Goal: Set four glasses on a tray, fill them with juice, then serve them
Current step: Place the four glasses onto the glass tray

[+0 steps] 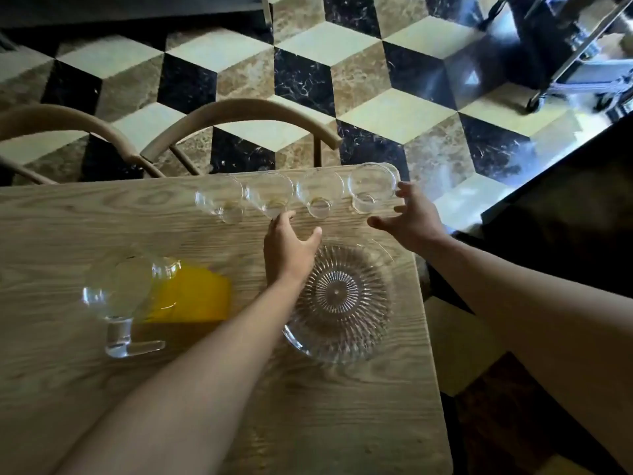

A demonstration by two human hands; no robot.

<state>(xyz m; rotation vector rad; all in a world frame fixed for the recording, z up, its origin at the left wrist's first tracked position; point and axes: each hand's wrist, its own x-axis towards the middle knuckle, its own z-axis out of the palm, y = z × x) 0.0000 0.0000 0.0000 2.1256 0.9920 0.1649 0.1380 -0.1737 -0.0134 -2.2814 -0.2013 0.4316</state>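
1. A wooden bench point(68, 389) with a marked grain is seen across the lower left and middle of the frame; beyond its far edge two curved wooden chair backs point(239, 114) are seen, above a floor point(376, 97) tiled in cream, brown and black marble cubes.
2. A dark counter point(565, 207) is seen at the right, and wheeled metal legs point(565, 63) in the upper right corner.
3. Four clear glasses are lined up from left to right along the far edge of the bench: the first glass point(219, 200), the second glass point(270, 197), the third glass point(320, 195) and the fourth glass point(371, 188). All are stood upright with mouths upward; they appear empty, though blur makes this uncertain.
4. A round tray point(342, 299) of clear pressed glass, ribbed in a sunburst pattern, is laid flat in the centre right, just in front of the row. Nothing is carried on it.
5. A clear glass jug point(137, 296) of orange juice is stood at the left, well apart from the tray, its handle turned toward the lower edge of the frame.
6. The left hand point(287, 248) is held between the tray and the second glass, fingers point(284, 219) spread apart, with nothing gripped.
7. The right hand point(407, 217) is held just beside the fourth glass, fingers point(404, 190) spread apart and curled, with nothing gripped.
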